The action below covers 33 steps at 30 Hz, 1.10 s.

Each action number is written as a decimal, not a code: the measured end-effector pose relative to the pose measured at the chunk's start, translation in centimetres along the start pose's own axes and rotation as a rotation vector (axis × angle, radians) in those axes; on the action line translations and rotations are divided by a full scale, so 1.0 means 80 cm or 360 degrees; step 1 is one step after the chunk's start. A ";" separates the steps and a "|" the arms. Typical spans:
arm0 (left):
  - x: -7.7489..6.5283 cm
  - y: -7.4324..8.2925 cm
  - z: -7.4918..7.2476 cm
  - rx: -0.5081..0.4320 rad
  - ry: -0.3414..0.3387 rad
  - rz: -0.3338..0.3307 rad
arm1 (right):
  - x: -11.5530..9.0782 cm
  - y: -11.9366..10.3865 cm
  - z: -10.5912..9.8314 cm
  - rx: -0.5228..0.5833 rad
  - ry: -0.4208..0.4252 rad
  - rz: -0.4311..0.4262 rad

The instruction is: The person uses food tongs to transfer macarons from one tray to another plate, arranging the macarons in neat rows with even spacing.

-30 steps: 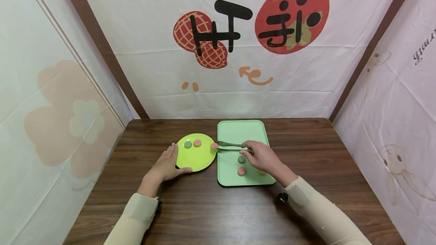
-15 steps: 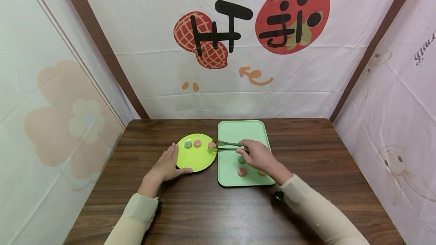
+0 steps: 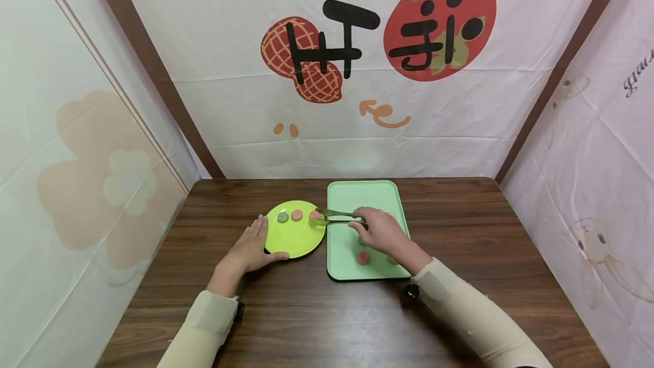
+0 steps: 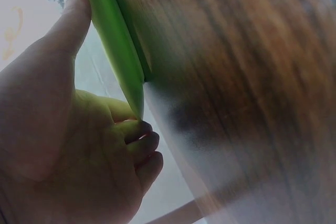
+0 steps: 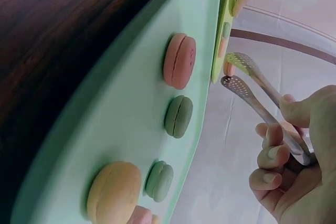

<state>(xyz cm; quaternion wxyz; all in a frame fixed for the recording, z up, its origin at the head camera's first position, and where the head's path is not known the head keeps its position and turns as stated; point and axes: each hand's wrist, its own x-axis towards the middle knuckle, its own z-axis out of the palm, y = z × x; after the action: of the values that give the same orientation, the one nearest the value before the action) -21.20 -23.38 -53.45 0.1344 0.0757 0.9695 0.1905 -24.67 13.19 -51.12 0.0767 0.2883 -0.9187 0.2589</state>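
Note:
My left hand [image 3: 248, 247] rests against the left rim of a yellow-green plate [image 3: 293, 240], fingers extended and thumb spread along its edge. A green macaron [image 3: 283, 217] and a pink macaron [image 3: 297, 215] lie on the plate. Metal tongs [image 3: 339, 217] with perforated tips are gripped by my right hand [image 3: 380, 229] above a mint-green tray [image 3: 347, 266]. Between the tong tips, at the plate's right side, is another pink macaron [image 3: 314, 216]; whether the tips touch it I cannot tell. The right wrist view shows a pink macaron [image 5: 179, 61] and several others on the tray.
The tray stands right of the plate on a brown wooden table [image 3: 306, 317]. On it are green macarons [image 5: 179, 116] and a yellow macaron [image 5: 114, 192], partly hidden by my right hand in the head view. Printed cloth walls [image 3: 230, 101] enclose the table's back and sides.
My right hand and the tongs have shifted left, carrying the pink macaron from the plate's right rim slightly further onto the plate. The left hand stays in place.

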 end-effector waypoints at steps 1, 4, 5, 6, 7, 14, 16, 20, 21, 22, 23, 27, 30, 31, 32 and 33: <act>0.000 0.000 0.000 -0.0001 0.0000 0.0001 | 0.000 -0.001 0.000 0.0012 -0.0002 -0.0001; 0.000 0.000 0.000 0.0001 0.0001 0.0002 | 0.002 -0.005 0.000 0.0017 0.0003 -0.0007; 0.000 0.000 0.000 0.0002 0.0003 0.0005 | 0.002 -0.006 0.000 0.0015 0.0006 -0.0010; 0.000 0.000 0.000 0.0004 0.0003 0.0005 | 0.002 -0.007 0.000 0.0014 0.0007 -0.0010; 0.000 0.000 0.000 0.0007 0.0005 0.0006 | 0.003 -0.008 0.000 0.0014 0.0007 -0.0011; -0.001 0.000 0.000 0.0008 0.0008 0.0005 | 0.010 -0.016 0.003 -0.0086 -0.0011 -0.0011; -0.001 0.001 0.000 0.0003 0.0007 0.0001 | 0.012 -0.018 0.004 -0.0116 -0.0022 -0.0001; -0.002 0.002 -0.001 -0.0005 0.0002 -0.0007 | 0.015 -0.022 0.005 -0.0163 -0.0029 0.0007; -0.002 0.002 -0.001 -0.0005 0.0000 -0.0007 | 0.015 -0.023 0.005 -0.0168 -0.0025 0.0003; -0.002 0.002 -0.001 -0.0005 0.0000 -0.0006 | 0.015 -0.023 0.005 -0.0175 -0.0022 -0.0002; -0.002 0.002 -0.001 -0.0004 -0.0001 -0.0006 | 0.016 -0.024 0.006 -0.0182 -0.0019 -0.0006; -0.001 0.002 -0.001 0.0004 0.0002 0.0003 | 0.016 -0.025 0.007 -0.0209 -0.0002 -0.0022; -0.001 0.001 0.000 0.0009 0.0003 0.0005 | 0.016 -0.026 0.008 -0.0234 0.0004 -0.0022; -0.001 0.001 0.000 0.0009 0.0002 0.0004 | 0.016 -0.026 0.008 -0.0241 0.0005 -0.0024; 0.000 0.001 0.000 0.0007 0.0002 0.0003 | 0.016 -0.027 0.008 -0.0246 0.0007 -0.0024; 0.000 0.000 0.001 0.0006 0.0000 0.0002 | 0.016 -0.027 0.008 -0.0251 0.0008 -0.0025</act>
<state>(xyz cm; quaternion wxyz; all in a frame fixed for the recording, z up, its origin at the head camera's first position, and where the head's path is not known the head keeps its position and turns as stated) -21.17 -23.34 -53.49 0.1341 0.0765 0.9698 0.1888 -24.47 10.68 -50.37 0.1035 0.2879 -0.9338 0.1857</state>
